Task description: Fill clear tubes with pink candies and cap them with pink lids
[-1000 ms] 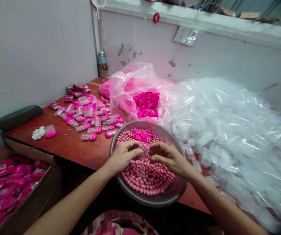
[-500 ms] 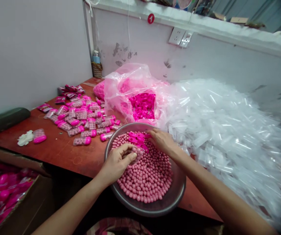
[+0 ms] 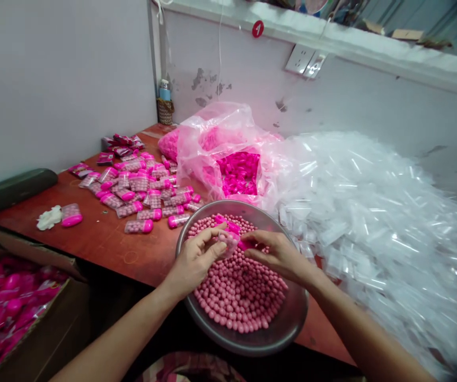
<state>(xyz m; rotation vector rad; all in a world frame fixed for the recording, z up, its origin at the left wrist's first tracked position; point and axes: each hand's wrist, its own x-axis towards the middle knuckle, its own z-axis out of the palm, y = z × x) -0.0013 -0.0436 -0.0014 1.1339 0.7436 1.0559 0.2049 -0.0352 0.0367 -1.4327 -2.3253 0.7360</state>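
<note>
My left hand is closed round a small clear container filled with pink balls, tilted over the bowl. My right hand pinches a bright pink cap at the container's right end; whether the two are joined I cannot tell. Beneath both hands is a grey metal bowl holding many round pink balls. More pink caps lie on the balls behind my fingers, partly hidden by them.
Filled pink-capped containers lie heaped on the red table. Behind the bowl stands a plastic bag of pink caps. Clear empty containers are piled at right. A cardboard box of pink packets is at lower left.
My right hand has come from the caps at the back of the bowl towards my left hand, bringing a pink cap to the container. The view has shifted slightly.
</note>
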